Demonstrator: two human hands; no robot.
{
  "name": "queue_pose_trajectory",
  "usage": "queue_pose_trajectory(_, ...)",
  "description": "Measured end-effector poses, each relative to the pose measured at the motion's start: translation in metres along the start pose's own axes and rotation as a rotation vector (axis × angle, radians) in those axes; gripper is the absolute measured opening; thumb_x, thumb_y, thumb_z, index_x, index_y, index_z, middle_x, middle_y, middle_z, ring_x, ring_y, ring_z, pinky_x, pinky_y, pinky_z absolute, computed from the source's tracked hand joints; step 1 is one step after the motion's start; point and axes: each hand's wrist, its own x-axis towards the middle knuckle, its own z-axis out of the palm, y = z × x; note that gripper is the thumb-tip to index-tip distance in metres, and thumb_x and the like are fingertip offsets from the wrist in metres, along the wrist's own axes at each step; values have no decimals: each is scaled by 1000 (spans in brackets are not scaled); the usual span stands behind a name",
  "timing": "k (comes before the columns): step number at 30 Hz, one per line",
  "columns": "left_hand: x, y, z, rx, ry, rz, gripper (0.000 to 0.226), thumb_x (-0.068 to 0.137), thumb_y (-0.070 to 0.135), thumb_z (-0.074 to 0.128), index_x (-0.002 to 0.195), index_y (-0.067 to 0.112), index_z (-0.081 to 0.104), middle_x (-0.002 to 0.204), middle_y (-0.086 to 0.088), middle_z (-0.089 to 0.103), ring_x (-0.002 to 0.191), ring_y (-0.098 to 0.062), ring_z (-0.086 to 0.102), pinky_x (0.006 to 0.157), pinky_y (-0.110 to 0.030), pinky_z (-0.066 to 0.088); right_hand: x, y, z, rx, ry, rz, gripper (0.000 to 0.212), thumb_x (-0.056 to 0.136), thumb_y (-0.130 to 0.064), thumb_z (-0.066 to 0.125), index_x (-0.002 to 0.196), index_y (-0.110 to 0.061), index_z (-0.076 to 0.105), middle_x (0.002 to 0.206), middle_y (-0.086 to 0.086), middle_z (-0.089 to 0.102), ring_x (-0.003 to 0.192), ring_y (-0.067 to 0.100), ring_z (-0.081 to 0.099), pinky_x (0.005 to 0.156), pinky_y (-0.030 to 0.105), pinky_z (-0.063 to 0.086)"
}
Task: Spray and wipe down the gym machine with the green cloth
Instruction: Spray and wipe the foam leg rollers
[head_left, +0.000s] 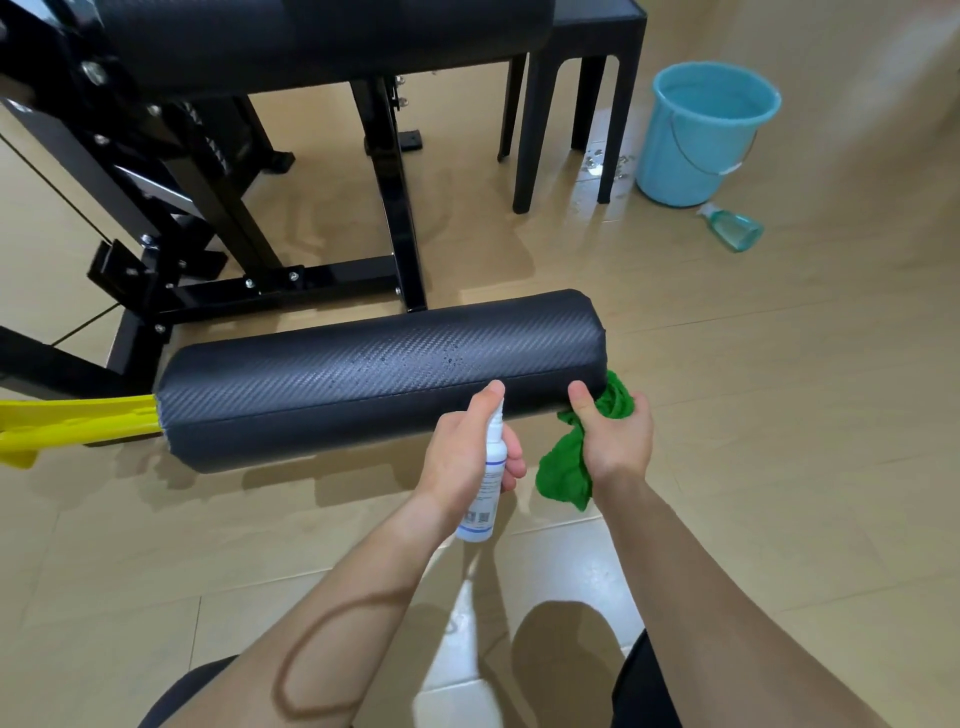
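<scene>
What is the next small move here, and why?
Probably the right hand should lift the cloth onto the pad and wipe: droplets already lie there, and the left hand holds the bottle aimed at it.

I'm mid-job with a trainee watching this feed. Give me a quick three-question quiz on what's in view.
1. Multiple choice: the left hand holds A) a brush, B) the white spray bottle, C) a sponge.
2. True or false: the right hand grips the green cloth at the end of the black roller pad.
3. What lies on the floor beside the blue bucket?
Key: 1 B. 2 True. 3 A teal spray bottle.
</scene>
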Motion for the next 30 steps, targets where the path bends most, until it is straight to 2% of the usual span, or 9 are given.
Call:
queue_pose_trajectory(3, -2, 5, 6, -28, 23, -2, 70, 105, 55, 45, 63, 3, 65, 57, -16, 64, 47, -23, 55, 59, -27, 50, -2, -4, -3, -27, -10, 3, 48, 75, -48, 86, 105, -19, 62, 96, -2, 72, 91, 20, 69, 91, 41, 55)
queue_pose_trajectory(8, -5, 19, 23, -81, 80, 29, 67, 104, 56, 48, 61, 6, 62, 55, -11, 60, 47, -18, 55, 52, -23, 50, -14, -17, -18, -68, 25, 32, 47, 79, -44, 84, 107, -15, 61, 96, 1, 69, 91, 23, 67, 85, 36, 52)
queue_pose_trajectory(12, -1, 28, 32, -95, 141, 62, 63, 103, 53, 50, 60, 8, 59, 55, -8, 60, 48, -18, 54, 61, -29, 49, -30, -24, -34, -19, 66, 12, 40, 82, -42, 81, 105, -16, 61, 97, 3, 69, 91, 24, 67, 88, 40, 54)
queue_pose_trajectory(15, 5, 34, 33, -63, 145, 61, 60, 101, 47, 52, 55, 9, 58, 53, -8, 59, 48, -19, 53, 62, -30, 48, -41, -36, -40, -7, 45, -32, 23, 86, -31, 78, 98, -19, 63, 90, 3, 70, 85, 23, 68, 84, 40, 56)
queue_pose_trajectory(18, 6, 36, 29, -76, 146, 65, 56, 98, 42, 53, 51, 11, 57, 52, -9, 58, 48, -22, 51, 65, -34, 47, -48, -49, -39, -22, 42, -90, 17, 86, -28, 75, 94, -20, 63, 86, 5, 71, 82, 26, 69, 82, 43, 57)
queue_pose_trajectory(21, 0, 31, 13, -98, 207, 70, 61, 100, 47, 53, 53, 10, 59, 52, -8, 60, 49, -21, 53, 64, -33, 50, -54, -63, -28, -52, 20, -158, 14, 84, -29, 73, 89, -25, 60, 84, 5, 70, 80, 27, 69, 81, 45, 57)
queue_pose_trajectory(26, -10, 21, -41, -71, 280, 62, 63, 99, 44, 51, 43, 17, 56, 51, -8, 59, 47, -22, 52, 67, -35, 47, -71, -86, 4, -95, -54, -288, 17, 87, -23, 71, 88, -31, 55, 82, -7, 66, 79, 14, 66, 72, 30, 50)
queue_pose_trajectory(30, -20, 18, -84, -73, 354, 92, 64, 103, 46, 49, 51, 10, 58, 52, -10, 60, 47, -19, 53, 63, -31, 47, -84, -100, 26, -139, -73, -390, 20, 90, -21, 68, 89, -33, 52, 86, -7, 66, 81, 9, 63, 69, 24, 43)
